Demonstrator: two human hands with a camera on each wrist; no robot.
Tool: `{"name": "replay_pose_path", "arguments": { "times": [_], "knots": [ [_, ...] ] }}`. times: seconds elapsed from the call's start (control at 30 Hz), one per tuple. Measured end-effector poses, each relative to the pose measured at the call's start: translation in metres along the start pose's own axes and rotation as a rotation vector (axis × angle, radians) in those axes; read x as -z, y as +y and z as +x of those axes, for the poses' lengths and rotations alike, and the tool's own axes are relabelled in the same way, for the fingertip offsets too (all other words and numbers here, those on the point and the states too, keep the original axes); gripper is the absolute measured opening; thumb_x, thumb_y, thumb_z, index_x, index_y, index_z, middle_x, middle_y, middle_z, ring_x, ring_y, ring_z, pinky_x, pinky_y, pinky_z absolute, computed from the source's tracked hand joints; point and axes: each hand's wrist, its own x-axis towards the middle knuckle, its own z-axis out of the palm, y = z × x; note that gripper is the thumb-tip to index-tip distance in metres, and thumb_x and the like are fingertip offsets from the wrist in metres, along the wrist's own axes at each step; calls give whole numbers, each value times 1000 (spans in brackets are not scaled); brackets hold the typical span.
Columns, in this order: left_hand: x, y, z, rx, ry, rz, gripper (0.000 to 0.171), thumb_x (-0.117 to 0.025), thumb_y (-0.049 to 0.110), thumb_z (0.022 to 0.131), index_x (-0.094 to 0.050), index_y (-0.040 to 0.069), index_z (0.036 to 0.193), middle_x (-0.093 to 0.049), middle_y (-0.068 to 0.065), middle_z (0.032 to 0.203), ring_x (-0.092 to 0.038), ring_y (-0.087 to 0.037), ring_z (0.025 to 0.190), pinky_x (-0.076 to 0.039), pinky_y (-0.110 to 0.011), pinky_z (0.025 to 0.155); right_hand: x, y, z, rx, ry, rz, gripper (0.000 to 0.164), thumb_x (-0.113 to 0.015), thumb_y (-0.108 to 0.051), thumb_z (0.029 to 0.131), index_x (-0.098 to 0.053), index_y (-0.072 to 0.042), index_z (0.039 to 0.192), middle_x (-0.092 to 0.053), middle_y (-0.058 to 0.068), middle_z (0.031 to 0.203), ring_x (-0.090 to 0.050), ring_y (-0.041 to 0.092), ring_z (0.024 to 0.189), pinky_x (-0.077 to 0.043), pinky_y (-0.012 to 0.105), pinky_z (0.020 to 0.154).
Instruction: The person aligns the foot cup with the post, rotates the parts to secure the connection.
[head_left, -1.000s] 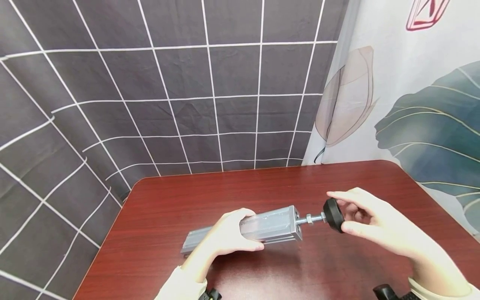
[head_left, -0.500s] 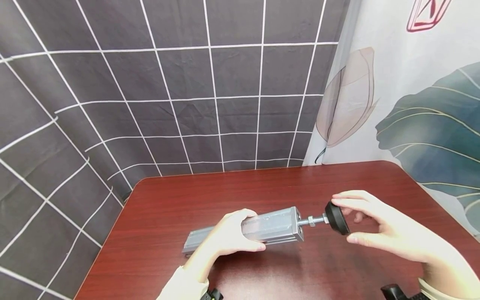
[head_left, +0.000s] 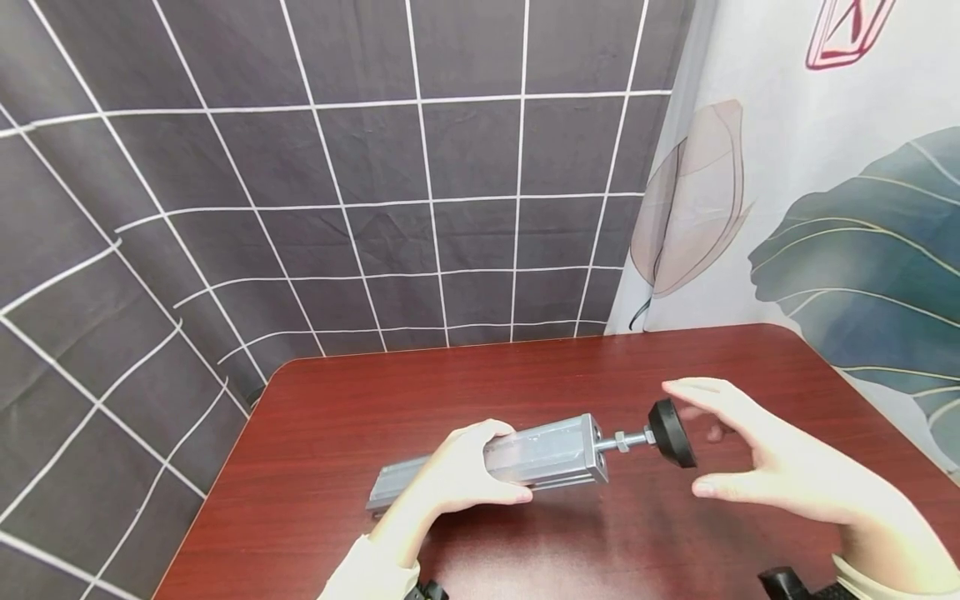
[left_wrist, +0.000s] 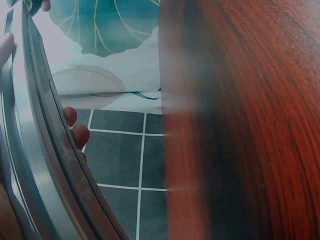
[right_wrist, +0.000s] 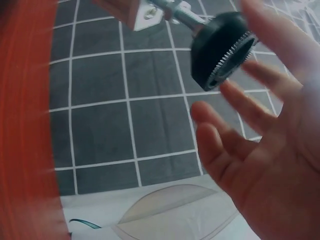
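A grey metal pneumatic cylinder (head_left: 542,450) is held tilted over the table, its right end raised. My left hand (head_left: 468,471) grips its body from above, thumb on the near side and fingers round the far side. From the right end sticks out a steel threaded rod (head_left: 636,439) with nuts, tipped by a round black foot (head_left: 672,433). In the right wrist view the foot (right_wrist: 212,55) shows a toothed ring on its face. My right hand (head_left: 780,462) is spread just right of it, thumb and fingers apart with a gap before the foot.
A reddish-brown wooden table (head_left: 337,400) lies beneath. Behind it hangs a dark grey curtain (head_left: 375,242) with white grid lines. To the right is a white curtain (head_left: 810,183) with leaf prints.
My right hand's fingers and thumb have spread wider and come away from the black foot, slightly to the right. My left hand keeps its grip on the pneumatic cylinder almost unmoved.
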Motion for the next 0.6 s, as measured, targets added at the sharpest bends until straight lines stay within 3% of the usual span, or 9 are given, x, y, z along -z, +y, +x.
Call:
{"name": "replay_pose_path", "arguments": {
  "times": [0.17,0.4,0.47,0.6],
  "knots": [
    [1,-1,0,1,-2,10,61,-83,47,58,-60,22,108,-59,13,94,-54,-4,83,-46,-25,75,0,1,1,64,1,35,82,-83,2,61,-45,1,133,-45,7,130,-52,9,99,-42,14,77],
    [2,-3,0,8,-10,26,62,-83,49,59,-59,22,110,-59,13,95,-54,-4,84,-46,-26,77,-7,3,8,-75,35,98,67,-77,2,70,-49,-11,129,-54,-9,94,-53,7,78,-43,19,62],
    [2,-3,0,7,-9,22,62,-83,48,59,-59,22,110,-59,13,95,-54,-4,84,-46,-26,77,-8,3,8,-88,38,114,69,-75,3,69,-48,-10,131,-55,-8,97,-53,7,80,-43,19,63],
    [3,-2,0,6,-7,19,62,-83,48,59,-59,22,110,-59,13,95,-54,-4,84,-46,-26,77,-4,3,5,-3,16,62,85,-82,0,62,-41,-3,137,-50,-1,119,-52,8,96,-43,16,74]
  ]
}}
